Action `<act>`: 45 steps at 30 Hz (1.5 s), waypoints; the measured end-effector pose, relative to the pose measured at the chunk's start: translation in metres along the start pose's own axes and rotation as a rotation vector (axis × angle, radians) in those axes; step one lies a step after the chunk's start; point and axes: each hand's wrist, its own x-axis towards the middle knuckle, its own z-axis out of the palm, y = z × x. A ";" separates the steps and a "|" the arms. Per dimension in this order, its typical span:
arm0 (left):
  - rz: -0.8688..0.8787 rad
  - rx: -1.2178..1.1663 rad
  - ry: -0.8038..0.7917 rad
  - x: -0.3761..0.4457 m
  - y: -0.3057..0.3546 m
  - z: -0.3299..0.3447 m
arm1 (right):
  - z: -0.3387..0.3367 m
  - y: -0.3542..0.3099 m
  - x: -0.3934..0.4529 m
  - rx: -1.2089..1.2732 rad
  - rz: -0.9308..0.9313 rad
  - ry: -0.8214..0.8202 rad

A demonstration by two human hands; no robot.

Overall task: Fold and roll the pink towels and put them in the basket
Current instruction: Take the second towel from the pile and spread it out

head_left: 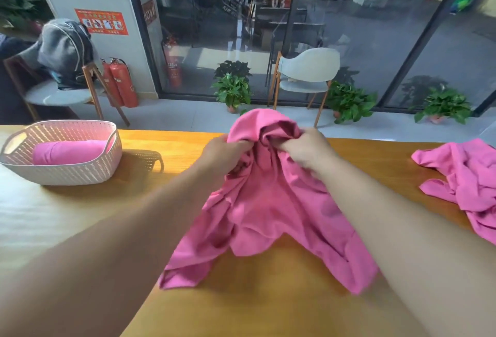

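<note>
At the centre of the frame, my left hand and right hand grip a crumpled pink towel by its bunched upper part, fingers curled into the cloth on both sides. The two hands sit close together, with a hump of fabric rising between and above them. The towel's lower part spreads in loose folds over the wooden table toward the bottom of the frame, one corner trailing to the lower left and a wider flap falling to the lower right beneath my right forearm.

At the left of the frame, a pale woven basket stands on the table, well apart from my hands, with one rolled pink towel lying inside it. At the right edge, a second loose pink towel lies heaped on the tabletop, partly cut off by the frame.

Beyond the table, in the upper half, a grey chair stands before the glass wall with potted plants on the floor on either side of it. Red fire extinguishers lean by the pillar at upper left, beside another chair draped with dark clothing.
</note>
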 end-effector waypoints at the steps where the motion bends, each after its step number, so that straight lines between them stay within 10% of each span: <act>1: 0.051 -0.033 0.014 0.003 0.018 0.001 | -0.006 -0.016 0.004 0.074 -0.027 0.023; 10: 0.511 -0.062 0.104 -0.020 0.139 -0.023 | -0.078 -0.114 0.002 -0.137 -0.755 0.117; 22: 0.674 0.914 0.589 -0.061 0.076 -0.049 | -0.088 -0.054 -0.042 -0.490 -0.624 0.017; 28: 0.719 0.737 0.288 -0.095 0.080 -0.063 | -0.107 -0.056 -0.065 -0.387 -0.500 -0.284; 34: 0.284 1.119 -0.333 -0.129 0.053 -0.086 | -0.108 -0.023 -0.091 -0.313 -0.236 -0.714; 45: 0.026 1.254 -0.440 -0.142 -0.017 -0.057 | -0.073 0.033 -0.115 -0.064 0.047 -0.836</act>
